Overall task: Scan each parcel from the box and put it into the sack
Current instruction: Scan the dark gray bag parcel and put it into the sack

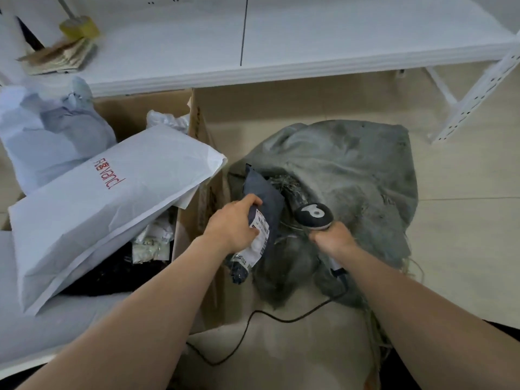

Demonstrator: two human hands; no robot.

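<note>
Dim, cool, even light — soft shadows only. The white shelf (309,38) bows near the edges from wide-angle distortion; overall sharpness is slightly soft.

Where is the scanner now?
Head view, centre-right: the scanner is in the right hand, over the grey sack, beside the dark parcel the left hand holds.

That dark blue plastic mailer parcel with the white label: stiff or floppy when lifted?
Probably soft and floppy: the dark blue plastic mailer parcel looks creased, and its lower end crumples below the left hand. It is likely light, since one hand holds it alone. The film may be slippery.
</note>
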